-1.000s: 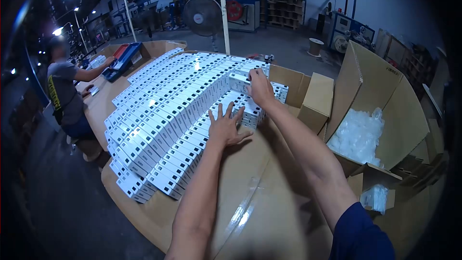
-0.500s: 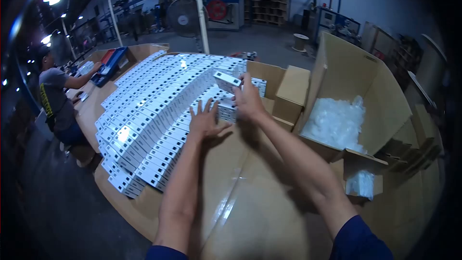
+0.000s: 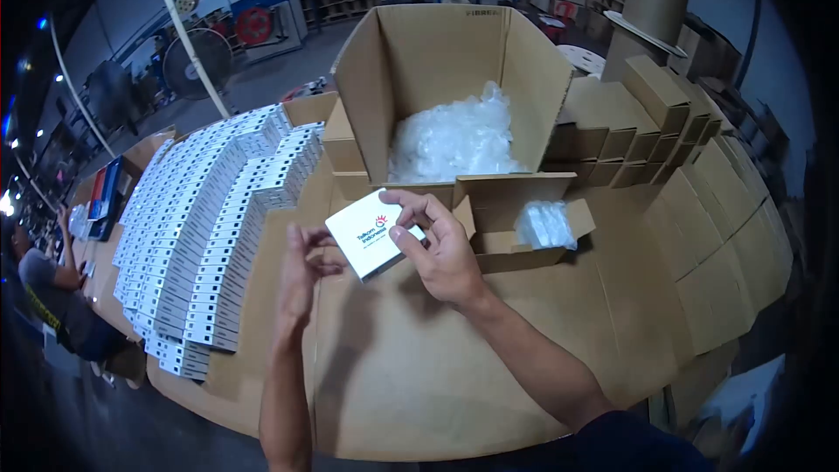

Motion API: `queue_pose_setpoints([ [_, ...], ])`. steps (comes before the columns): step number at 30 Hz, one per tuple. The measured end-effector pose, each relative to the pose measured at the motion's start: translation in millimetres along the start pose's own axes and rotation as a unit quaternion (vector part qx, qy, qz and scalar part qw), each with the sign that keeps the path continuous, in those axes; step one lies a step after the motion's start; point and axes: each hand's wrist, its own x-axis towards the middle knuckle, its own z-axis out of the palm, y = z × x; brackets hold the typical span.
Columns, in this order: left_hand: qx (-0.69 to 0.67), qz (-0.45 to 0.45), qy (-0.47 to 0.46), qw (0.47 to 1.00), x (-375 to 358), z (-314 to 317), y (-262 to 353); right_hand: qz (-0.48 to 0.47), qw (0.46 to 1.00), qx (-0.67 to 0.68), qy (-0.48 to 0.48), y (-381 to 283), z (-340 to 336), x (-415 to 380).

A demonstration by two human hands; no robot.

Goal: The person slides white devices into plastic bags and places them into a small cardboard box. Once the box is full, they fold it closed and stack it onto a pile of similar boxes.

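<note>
A small white square box (image 3: 365, 236) with a "Telkom Indonesia" logo is tilted above the cardboard-covered table. My right hand (image 3: 441, 253) grips it by its right side, thumb on the printed face and fingers at the top edge. My left hand (image 3: 301, 275) is at the box's left edge, its fingers apart and the fingertips close to the box's lower left side. To the left, long rows of stacked white boxes (image 3: 183, 236) show narrow printed sides. Beyond my right hand stands a small open carton (image 3: 516, 260) with bubble-wrapped items (image 3: 548, 225) in it.
A tall open carton (image 3: 454, 44) holding clear plastic bags (image 3: 459, 140) stands behind. Folded brown cartons (image 3: 717, 236) lie along the right, near cardboard spools (image 3: 651, 0). Another person (image 3: 52, 280) works at the table's far left, near a blue tray (image 3: 107, 197).
My right hand has brought a white box from the stack toward the table's middle, its printed face now showing. My left hand has left the stack. The view has swung right.
</note>
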Motion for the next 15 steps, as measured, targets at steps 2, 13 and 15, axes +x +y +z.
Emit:
queue_pose_setpoints([
  [2,-0.075,-0.008,-0.062,0.995,-19.6,48.2,1.8,-0.076,0.994,-0.078,0.002,-7.3,-10.3,-5.7],
  [13,0.327,0.142,-0.131,0.925,145.0,167.5,26.2,-0.066,0.953,-0.297,0.013,-76.1,-137.2,37.5],
  [15,0.484,0.221,-0.153,0.833,201.7,194.2,2.1,-0.114,0.93,-0.346,0.039,-68.1,-165.2,68.5],
])
